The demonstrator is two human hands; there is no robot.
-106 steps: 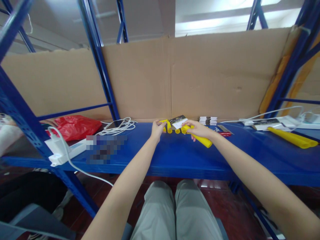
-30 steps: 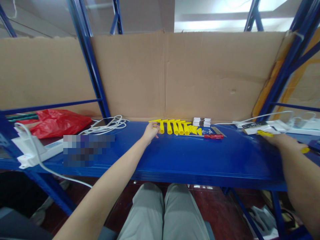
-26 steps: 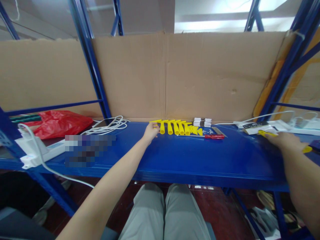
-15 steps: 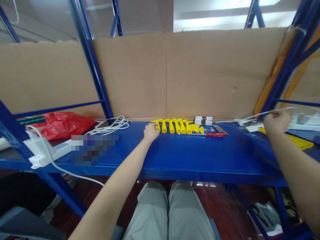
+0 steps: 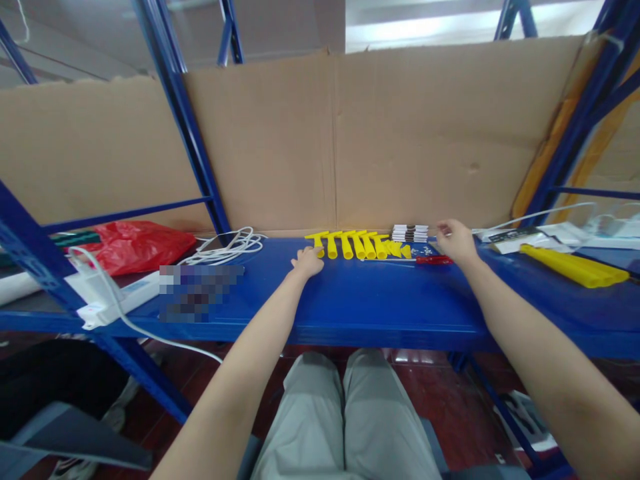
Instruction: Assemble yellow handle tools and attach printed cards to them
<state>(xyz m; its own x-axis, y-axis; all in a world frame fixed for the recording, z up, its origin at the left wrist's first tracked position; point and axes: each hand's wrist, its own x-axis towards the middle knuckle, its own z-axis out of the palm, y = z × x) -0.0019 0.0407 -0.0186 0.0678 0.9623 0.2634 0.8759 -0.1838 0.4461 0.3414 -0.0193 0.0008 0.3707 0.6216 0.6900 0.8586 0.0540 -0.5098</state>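
Several yellow T-shaped plastic pieces with hollow round ends lie in a row on the blue shelf. My left hand rests at the leftmost one, fingers spread and touching or just beside its tube end. Over the shelf on the right, my right hand has curled fingers; whatever they hold, if anything, is too small to make out. Just below it lies a screwdriver with a red handle, partly behind the hand. Small yellow wedge-like pieces and a stack of white small packs sit to its left.
A white power strip, a red plastic bag and coiled white cable occupy the left. At right are a yellow long object and a white-and-black box. Cardboard stands behind; blue posts rise at the sides.
My right hand has moved left from beside the box at the far right to above the screwdriver. My left hand stays by the leftmost yellow piece, its fingers now more spread.
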